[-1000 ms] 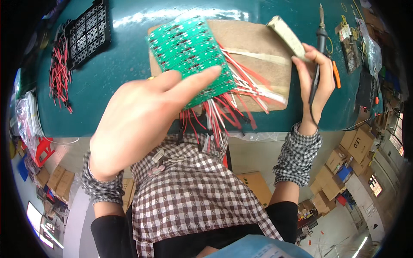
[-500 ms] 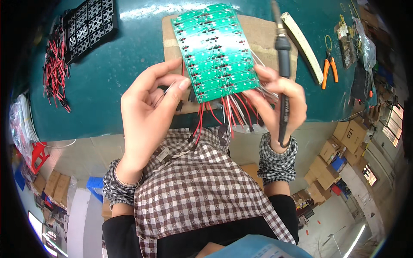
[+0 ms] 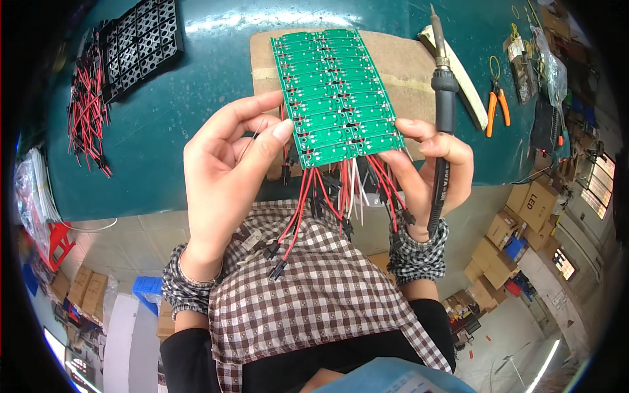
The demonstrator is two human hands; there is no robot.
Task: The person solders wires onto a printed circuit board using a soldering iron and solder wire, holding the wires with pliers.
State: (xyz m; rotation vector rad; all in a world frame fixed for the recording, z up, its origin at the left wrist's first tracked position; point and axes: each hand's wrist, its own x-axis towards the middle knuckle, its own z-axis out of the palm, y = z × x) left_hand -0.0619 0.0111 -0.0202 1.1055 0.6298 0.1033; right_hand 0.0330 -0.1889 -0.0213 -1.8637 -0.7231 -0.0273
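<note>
A green circuit board panel (image 3: 341, 98), divided into many small boards, is held up at a tilt above the bench. My left hand (image 3: 229, 157) is closed on its left edge, and a thin wire, perhaps solder (image 3: 254, 139), runs through the fingers. My right hand (image 3: 436, 160) pinches the panel's lower right corner and also grips a soldering iron (image 3: 444, 98), its tip pointing up and away from the panel. Red, black and white leads (image 3: 304, 196) with black plugs hang from beneath the panel toward my apron.
Cardboard (image 3: 400, 65) lies on the green bench (image 3: 216, 59) under the panel. Red-black leads (image 3: 88, 118) and a black grid tray (image 3: 141, 49) are at the left. At the right are a pale bar (image 3: 468, 85), orange-handled cutters (image 3: 498, 108) and a small stand (image 3: 521, 69).
The panel has come nearer and tilted, so the glare on it is gone and more leads hang in sight. My right hand and the soldering iron have shifted slightly right and nearer.
</note>
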